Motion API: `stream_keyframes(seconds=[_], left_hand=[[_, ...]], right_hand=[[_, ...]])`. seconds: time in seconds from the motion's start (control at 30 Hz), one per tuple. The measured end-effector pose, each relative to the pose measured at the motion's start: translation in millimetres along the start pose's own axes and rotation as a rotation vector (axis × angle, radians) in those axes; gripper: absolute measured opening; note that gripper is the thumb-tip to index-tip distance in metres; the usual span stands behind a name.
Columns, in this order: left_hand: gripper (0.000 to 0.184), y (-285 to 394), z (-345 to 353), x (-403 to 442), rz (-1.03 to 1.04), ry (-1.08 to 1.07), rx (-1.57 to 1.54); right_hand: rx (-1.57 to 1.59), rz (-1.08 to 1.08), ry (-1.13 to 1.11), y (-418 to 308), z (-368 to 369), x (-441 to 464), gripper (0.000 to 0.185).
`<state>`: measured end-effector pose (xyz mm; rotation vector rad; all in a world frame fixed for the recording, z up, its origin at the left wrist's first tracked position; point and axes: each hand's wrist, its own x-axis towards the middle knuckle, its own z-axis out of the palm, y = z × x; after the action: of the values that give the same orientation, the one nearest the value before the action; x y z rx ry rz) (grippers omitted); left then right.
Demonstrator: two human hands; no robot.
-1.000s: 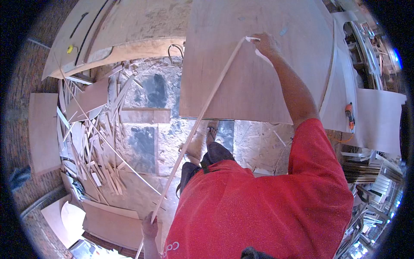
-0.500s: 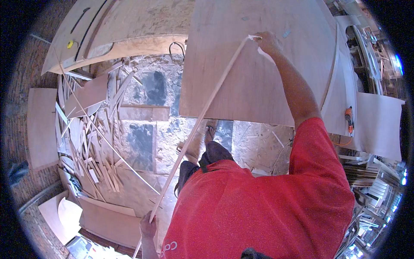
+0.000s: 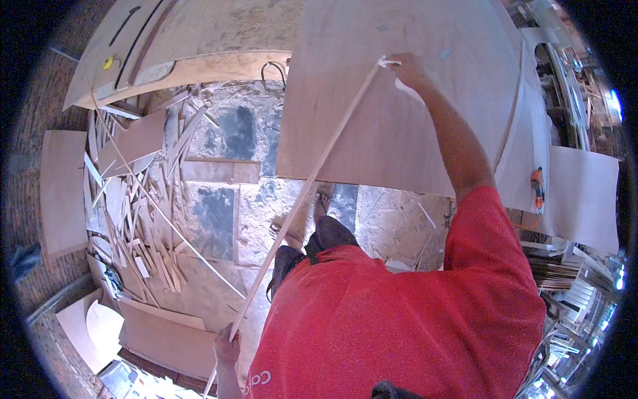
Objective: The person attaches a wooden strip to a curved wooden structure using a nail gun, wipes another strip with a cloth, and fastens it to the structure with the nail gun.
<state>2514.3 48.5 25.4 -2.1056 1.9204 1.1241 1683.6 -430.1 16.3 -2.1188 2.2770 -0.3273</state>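
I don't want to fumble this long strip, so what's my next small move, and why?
Perhaps ease your right hand a little way down the long strip, toward your left hand. The right hand pinches white material at the strip's upper end, the left hand grips the strip lower down, and the stretch between shows uncovered.

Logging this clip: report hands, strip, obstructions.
Left hand closed on long strip. Right hand pinching white piece at strip's far end. Orange tool apart from both hands.
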Motion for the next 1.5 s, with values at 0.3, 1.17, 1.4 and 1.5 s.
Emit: stream_keyframes(seconds=[0.3, 1.17, 1.4, 1.5], left_hand=[[0.026, -7.2, 9.2, 1.7, 0.051, 0.022, -0.009], [0.023, 74.1, -4.7, 30.4, 0.066, 0.059, -0.054], [0.021, 94.6, -1.8, 42.0, 0.001, 0.018, -0.039], [0.021, 102.6, -0.5, 52.1, -0.003, -0.016, -0.069]], right_hand=[[0.146, -0.015, 0.064, -30.5, -0.6, -28.2, 0.025], [0.337, -0.131, -0.073, -138.7, -14.2, -95.2, 0.02], [0.203, -0.09, -0.142, -172.9, -51.5, -110.1, 0.021], [0.342, -0.129, -0.223, -177.2, -44.9, -111.9, 0.02]])
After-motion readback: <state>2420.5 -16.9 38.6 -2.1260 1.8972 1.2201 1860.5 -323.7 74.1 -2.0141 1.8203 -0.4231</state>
